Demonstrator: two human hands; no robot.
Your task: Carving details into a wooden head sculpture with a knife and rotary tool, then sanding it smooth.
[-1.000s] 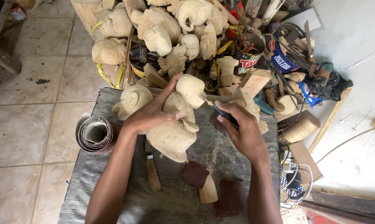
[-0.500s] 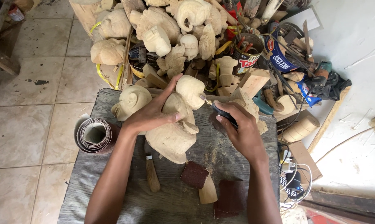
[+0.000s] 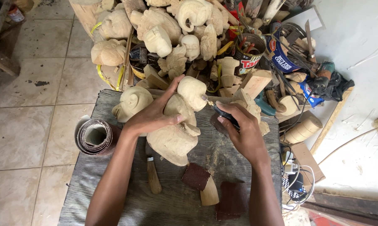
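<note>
My left hand (image 3: 152, 117) grips a pale carved wooden figure (image 3: 176, 129) that rests on a grey wooden board (image 3: 126, 201). My right hand (image 3: 244, 132) holds a small dark tool (image 3: 220, 112) whose tip touches the figure's rounded head (image 3: 192, 92). Sawdust lies on the board under the figure.
A roll of sandpaper (image 3: 95, 137) stands at the board's left edge. A wooden-handled tool (image 3: 152, 175), brown sandpaper pieces (image 3: 196, 175) and a wood scrap (image 3: 210, 193) lie near me. Several unfinished carvings (image 3: 155, 29), tins (image 3: 247, 54) and tools are heaped behind. Cables (image 3: 295, 180) lie right.
Both hands have stayed on the figure and the tool. The tool's tip has shifted slightly against the head; nothing else has moved.
</note>
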